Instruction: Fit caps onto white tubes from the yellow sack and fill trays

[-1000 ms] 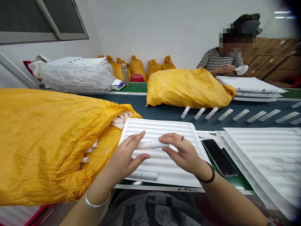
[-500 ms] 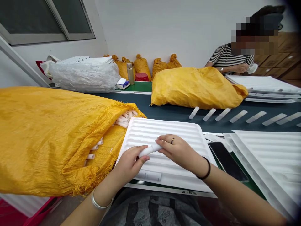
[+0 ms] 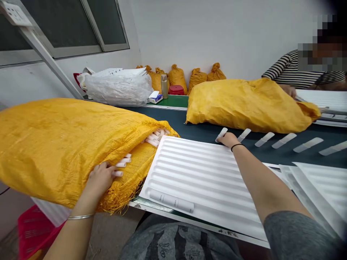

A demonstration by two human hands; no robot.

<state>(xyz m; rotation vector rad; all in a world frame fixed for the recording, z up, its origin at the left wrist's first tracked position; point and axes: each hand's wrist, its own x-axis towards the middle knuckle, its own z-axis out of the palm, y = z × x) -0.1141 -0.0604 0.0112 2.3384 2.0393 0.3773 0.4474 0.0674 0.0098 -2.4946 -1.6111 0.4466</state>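
Note:
My left hand is at the mouth of a big yellow woven sack, its fingers closed on the end of a short white plastic tube. Several similar tubes poke out of the sack beside it. Over on the dark belt, my right hand grips a white tube near its lower end, at the left end of a row of tubes. Between my arms lies a white ribbed tray. One white tube with small print rests in its nearest groove.
A second yellow sack lies across the belt. Stacked white trays stand at right. Behind are a plastic-wrapped bundle, a bottle and tied yellow bags. A co-worker in a striped shirt sits opposite.
My hands have parted from the tube both held above the tray. The right has moved forward to the belt with a tube; the left has gone to the sack. The view has turned left.

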